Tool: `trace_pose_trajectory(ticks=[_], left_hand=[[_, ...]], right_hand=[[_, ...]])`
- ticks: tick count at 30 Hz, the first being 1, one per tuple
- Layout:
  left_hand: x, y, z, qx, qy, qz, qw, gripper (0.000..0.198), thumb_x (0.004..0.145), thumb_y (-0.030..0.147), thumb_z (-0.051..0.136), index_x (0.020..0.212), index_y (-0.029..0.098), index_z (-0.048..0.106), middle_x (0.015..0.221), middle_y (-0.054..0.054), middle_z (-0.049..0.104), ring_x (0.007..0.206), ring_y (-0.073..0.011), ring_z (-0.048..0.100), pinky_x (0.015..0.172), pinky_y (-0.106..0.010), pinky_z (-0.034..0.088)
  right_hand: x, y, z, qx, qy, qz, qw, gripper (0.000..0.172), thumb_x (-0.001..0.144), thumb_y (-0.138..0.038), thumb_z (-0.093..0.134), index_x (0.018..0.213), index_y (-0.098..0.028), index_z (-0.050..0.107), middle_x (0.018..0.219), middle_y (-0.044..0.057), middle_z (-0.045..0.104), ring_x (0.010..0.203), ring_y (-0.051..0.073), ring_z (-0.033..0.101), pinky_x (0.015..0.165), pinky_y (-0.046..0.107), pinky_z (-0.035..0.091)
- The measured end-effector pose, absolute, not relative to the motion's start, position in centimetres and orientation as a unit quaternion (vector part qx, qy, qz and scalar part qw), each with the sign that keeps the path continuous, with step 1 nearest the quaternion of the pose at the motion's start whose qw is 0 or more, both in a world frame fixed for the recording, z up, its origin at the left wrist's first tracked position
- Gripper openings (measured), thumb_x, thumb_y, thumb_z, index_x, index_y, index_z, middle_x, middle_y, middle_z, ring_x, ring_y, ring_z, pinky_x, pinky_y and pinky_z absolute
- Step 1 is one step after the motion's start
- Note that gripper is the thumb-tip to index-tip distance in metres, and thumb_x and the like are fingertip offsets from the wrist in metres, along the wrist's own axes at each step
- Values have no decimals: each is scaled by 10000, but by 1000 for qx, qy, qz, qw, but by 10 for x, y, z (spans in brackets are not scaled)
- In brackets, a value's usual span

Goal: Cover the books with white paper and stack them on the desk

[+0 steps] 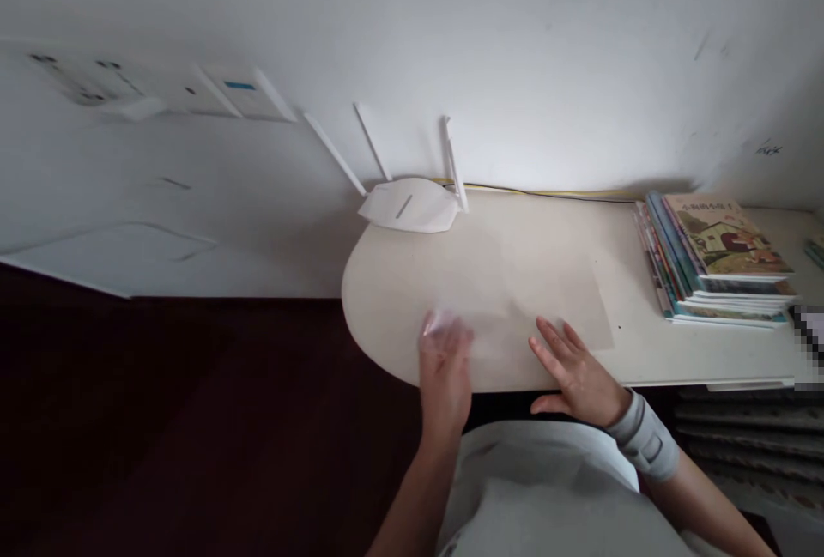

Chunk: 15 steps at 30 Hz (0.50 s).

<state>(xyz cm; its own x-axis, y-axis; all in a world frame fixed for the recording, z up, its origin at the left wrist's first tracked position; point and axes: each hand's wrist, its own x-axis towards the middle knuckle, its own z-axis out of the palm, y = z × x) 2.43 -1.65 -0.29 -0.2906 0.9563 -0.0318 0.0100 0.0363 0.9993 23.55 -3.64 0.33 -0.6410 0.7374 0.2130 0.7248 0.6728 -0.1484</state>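
Translucent sheet (566, 282) is lying by one right hand (584, 381) with fingers splayed and one blurred left hand (445, 377) whose grip cannot be told, on one pale table (379, 299) bearing one router (421, 205) and one book stack (721, 265).

A clear, faintly milky sheet (570, 304) at the centre of the frame lets the cream of the desk (392, 282) show through. Above, the router (428, 203) is white with one grey stripe. At right, the top book (730, 235) bears a beige, green and yellow house scene; lower right, the wristband (645, 438) is grey; lower left, the floor (193, 428) is dark reddish brown.
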Motion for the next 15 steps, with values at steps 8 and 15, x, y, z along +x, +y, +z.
trace_pose_trajectory(ticks=[8, 15], left_hand=[[11, -24, 29, 609, 634, 476, 13, 601, 903, 291, 388, 1423, 278, 88, 1505, -99, 172, 1395, -284, 70, 1085, -583, 180], [80, -6, 9, 858, 487, 153, 53, 497, 877, 422, 432, 1334, 228, 410, 1450, -133, 328, 1350, -379, 200, 1003, -702, 126]], right_hand=[[233, -37, 2, -408, -907, 11, 102, 761, 807, -645, 417, 1357, -121, 394, 1422, 186, 334, 1349, 315, 223, 1055, 557, 225], [395, 2, 57, -623, -733, -179, 205, 417, 895, -373, 428, 1223, -140, 537, 1287, 169, 505, 1251, 230, 404, 1015, 402, 319]])
